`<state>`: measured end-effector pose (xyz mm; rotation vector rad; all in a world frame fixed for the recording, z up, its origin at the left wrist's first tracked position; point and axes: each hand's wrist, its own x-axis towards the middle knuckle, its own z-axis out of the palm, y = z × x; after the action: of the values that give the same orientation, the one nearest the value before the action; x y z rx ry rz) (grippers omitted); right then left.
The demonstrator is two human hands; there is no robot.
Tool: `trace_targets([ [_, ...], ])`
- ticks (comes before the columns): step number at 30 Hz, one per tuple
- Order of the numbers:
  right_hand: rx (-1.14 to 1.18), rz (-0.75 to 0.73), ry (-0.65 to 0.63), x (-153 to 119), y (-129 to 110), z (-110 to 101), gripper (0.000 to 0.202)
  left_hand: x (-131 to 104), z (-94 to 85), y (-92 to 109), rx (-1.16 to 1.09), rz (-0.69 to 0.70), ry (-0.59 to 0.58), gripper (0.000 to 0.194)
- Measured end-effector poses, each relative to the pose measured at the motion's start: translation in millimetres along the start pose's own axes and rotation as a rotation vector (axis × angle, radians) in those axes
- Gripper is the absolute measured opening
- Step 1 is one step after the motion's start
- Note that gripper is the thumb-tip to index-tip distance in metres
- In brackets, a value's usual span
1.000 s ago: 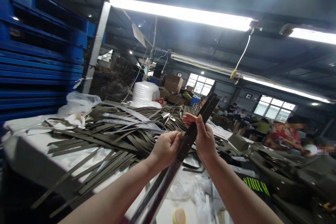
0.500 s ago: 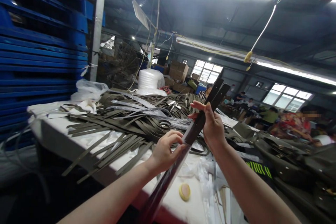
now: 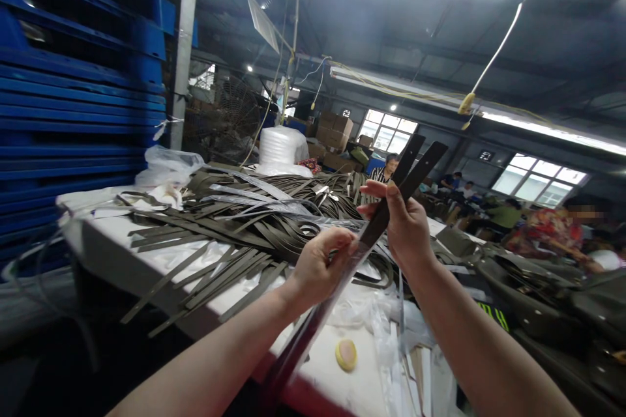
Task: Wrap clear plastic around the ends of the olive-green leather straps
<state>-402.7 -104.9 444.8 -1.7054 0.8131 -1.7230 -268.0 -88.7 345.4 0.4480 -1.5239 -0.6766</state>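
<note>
Two dark straps (image 3: 415, 172) stand out past my right hand (image 3: 408, 221), which pinches them between thumb and fingers. Their lower part lies inside a long clear plastic sleeve (image 3: 325, 314) that slants down toward me. The sleeve's upper edge is between the closed fingers of my left hand (image 3: 325, 262). Beyond my hands, many olive-grey straps (image 3: 274, 228) are heaped on the white table (image 3: 337, 388). A round yellow-rimmed object (image 3: 346, 355) rests on the table below my hands.
Stacked blue pallets (image 3: 78, 111) rise at the left. A white roll (image 3: 278, 150) stands behind the straps. Dark olive bags (image 3: 528, 280) are piled at the right. Clear plastic and strips lie near my right forearm. Several people sit farther back.
Both hands have shifted slightly up and to the right with the straps. The dark straps now reach higher, and their ends are farther apart. My left fingers have closed on the sleeve.
</note>
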Motion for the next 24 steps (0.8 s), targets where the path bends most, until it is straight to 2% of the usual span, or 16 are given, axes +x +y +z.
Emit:
trace_targets([
  [2, -0.010, 0.022, -0.003, 6.4, -4.4, -1.5, 0.054, 2.7, 3.6, 1.7, -0.100, -0.080, -0.048, 0.023],
  [5, -0.009, 0.051, -0.049, 7.8, -7.4, -0.4, 0.055, 8.7, 8.5, 3.9, -0.185, -0.118, -0.025, 0.028],
  [11, 0.069, 0.120, -0.208, -7.2, -2.6, 3.4, 0.051, 14.5, 8.9, 4.1, -0.123, -0.128, 0.018, 0.026],
  [14, 0.095, 0.145, -0.220, -8.9, -2.1, 2.7, 0.052, 13.2, 6.7, -2.4, -0.124, -0.190, 0.047, 0.032],
  [18, 0.074, 0.125, -0.188, -6.8, -2.2, 3.2, 0.053, 14.1, 5.3, -6.9, -0.200, -0.168, -0.079, 0.042],
  [20, 0.060, 0.112, -0.185, -6.8, -0.7, 4.6, 0.053, 14.9, 5.2, -5.7, -0.153, -0.149, -0.121, 0.040],
  [24, 0.045, 0.084, -0.183, -9.4, 4.7, 8.3, 0.053, 13.3, 5.1, -1.5, 0.092, -0.069, -0.035, 0.039],
])
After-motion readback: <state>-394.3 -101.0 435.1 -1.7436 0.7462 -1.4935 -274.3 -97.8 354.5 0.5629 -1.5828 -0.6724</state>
